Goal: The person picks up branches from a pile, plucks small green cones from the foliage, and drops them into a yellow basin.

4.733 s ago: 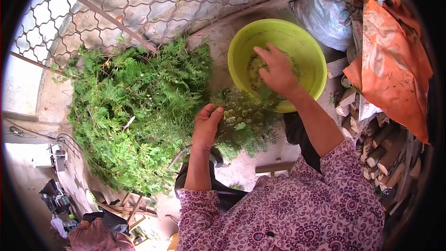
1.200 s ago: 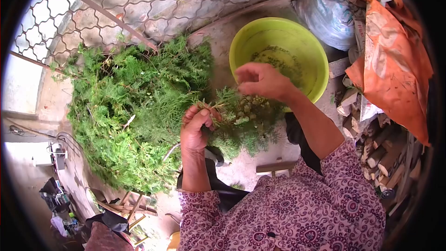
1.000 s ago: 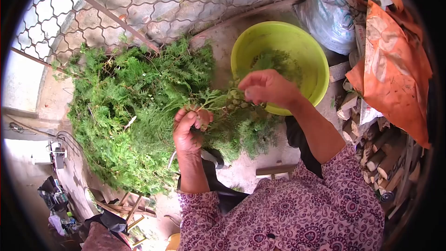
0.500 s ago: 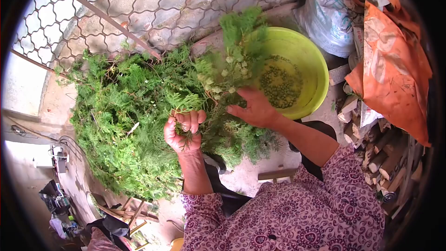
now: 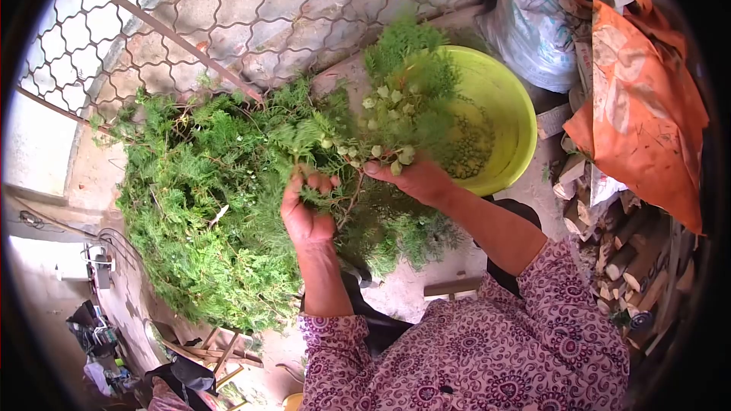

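Note:
A leafy evergreen branch (image 5: 350, 196) carrying clusters of pale green cones (image 5: 392, 99) extends between my hands, its tip reaching over the bowl's left side. My left hand (image 5: 308, 209) has its fingers curled around the branch. At the lower cones (image 5: 403, 158), my right hand (image 5: 426, 183) closes its thumb and fingers on them; the fingertips are partly hidden and blurred. Just beyond it stands a yellow-green bowl (image 5: 518, 122) with many small green cones (image 5: 466, 148) on its bottom.
A big heap of cut evergreen branches (image 5: 205, 205) lies on the left, against a wire mesh fence (image 5: 251, 23). To the right are a white woven sack (image 5: 533, 38), an orange sack (image 5: 640, 122) and stacked firewood (image 5: 624, 266). A small wooden piece (image 5: 453, 288) is close to my lap.
My right hand has gone from spread thumb and fingers to closing on the cones. The branch has shifted, bringing its cones nearer that hand. My left hand has turned slightly while gripping.

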Available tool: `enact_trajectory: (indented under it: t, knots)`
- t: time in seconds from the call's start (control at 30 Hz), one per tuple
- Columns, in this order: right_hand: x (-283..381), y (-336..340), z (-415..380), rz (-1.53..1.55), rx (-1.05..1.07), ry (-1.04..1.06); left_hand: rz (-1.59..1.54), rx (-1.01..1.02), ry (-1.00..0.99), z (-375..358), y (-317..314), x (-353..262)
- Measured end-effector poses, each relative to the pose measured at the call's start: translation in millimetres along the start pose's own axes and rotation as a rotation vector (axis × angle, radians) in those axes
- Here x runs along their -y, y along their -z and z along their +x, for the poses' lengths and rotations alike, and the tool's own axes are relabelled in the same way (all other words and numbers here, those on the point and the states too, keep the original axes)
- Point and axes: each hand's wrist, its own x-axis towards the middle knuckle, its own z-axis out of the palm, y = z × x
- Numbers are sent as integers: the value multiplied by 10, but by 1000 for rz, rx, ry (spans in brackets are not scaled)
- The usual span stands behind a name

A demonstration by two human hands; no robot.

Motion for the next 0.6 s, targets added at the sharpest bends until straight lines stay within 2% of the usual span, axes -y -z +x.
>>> enact_trajectory:
  t: [0.07, 0.13, 0.17, 0.2, 0.23, 0.27, 0.33, 0.37, 0.4, 0.47, 0.5, 0.57, 0.6]
  knots:
    - [6, 16, -6, -80, -37, -40, 310, -209, 39, 0, 1, 5]
    - [-50, 62, 22, -52, -38, 0, 392, -169, 11, 36, 146, 69]
    - [-82, 43, 29, -52, -38, 0, 565, -284, -172, 43, 132, 127]
    - [-123, 15, 39, -79, -115, 146, 735, -398, -358, 51, 129, 169]
    - [-179, 0, 40, -106, -193, 292, 1128, -418, -553, 43, 173, 166]
    - [-296, 5, 38, -108, -194, 292, 1127, -416, -551, 10, 128, 151]
    - [-521, 18, 33, -83, -143, 244, 1567, -34, -1063, -65, -5, 98]
    - [-490, 25, 35, -82, -143, 244, 1304, 117, -886, -44, 106, 216]
    - [-420, 31, 44, -101, -82, 210, 1305, 113, -887, -64, 168, 312]
    - [-312, 25, 45, -121, -9, 176, 1400, 188, -540, -117, 206, 425]
    - [-269, 17, 32, -152, -30, 202, 1401, 184, -542, -126, 200, 395]
    - [-303, -5, 35, -184, -54, 229, 1420, 117, 45, -137, 156, 322]
    - [-398, -24, 49, -247, -44, 253, 1420, 118, 45, -134, 149, 326]
